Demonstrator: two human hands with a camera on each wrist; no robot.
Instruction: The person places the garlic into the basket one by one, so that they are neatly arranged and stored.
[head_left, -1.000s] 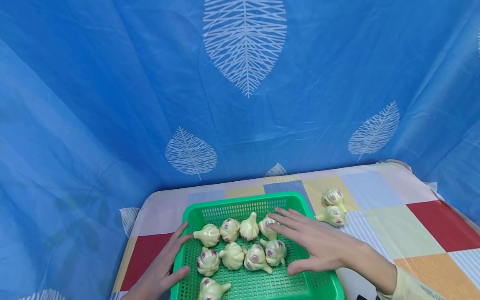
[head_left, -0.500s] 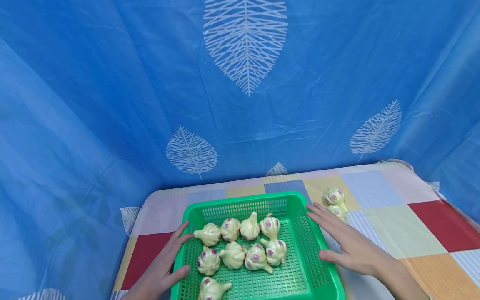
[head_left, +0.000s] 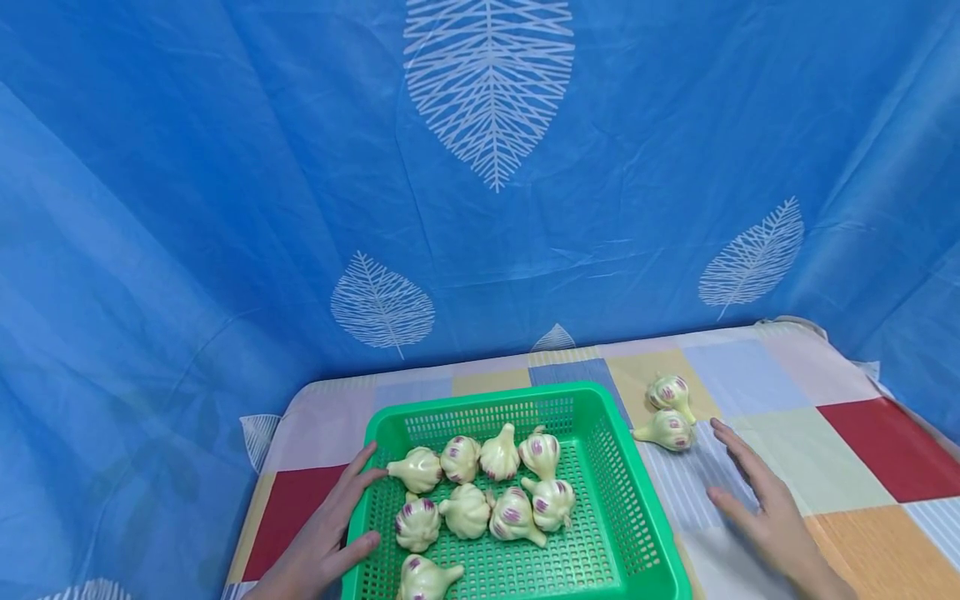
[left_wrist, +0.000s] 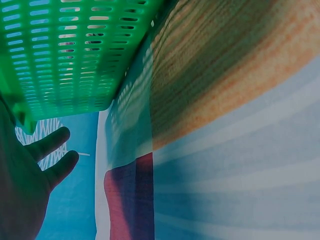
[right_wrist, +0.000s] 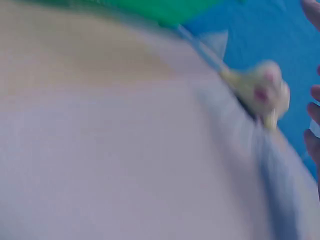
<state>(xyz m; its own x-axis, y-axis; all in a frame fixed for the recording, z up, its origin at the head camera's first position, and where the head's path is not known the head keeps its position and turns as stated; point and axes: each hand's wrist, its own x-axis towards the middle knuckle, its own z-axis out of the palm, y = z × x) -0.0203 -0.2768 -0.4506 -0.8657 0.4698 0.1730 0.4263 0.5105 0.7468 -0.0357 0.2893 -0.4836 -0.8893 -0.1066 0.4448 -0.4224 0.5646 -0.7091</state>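
Note:
A green plastic basket holds several garlic bulbs, white with purple streaks. My left hand rests at the basket's left rim in the head view, fingers extended and thumb apart. In the left wrist view, part of that hand shows beside the slotted basket wall. Over the cloth at right, my right hand has its fingers extended and holds nothing. Just left of its fingertips lie two more bulbs, a nearer one touching a farther one. The right wrist view is blurred, with one garlic bulb visible.
A patchwork checked tablecloth covers the table under the basket. Behind and at both sides hangs a blue curtain with white leaf prints, close to the table's back edge.
My right hand has moved from above the basket, across its right rim, to the cloth beside the two loose bulbs. The left hand and the basket stay in place.

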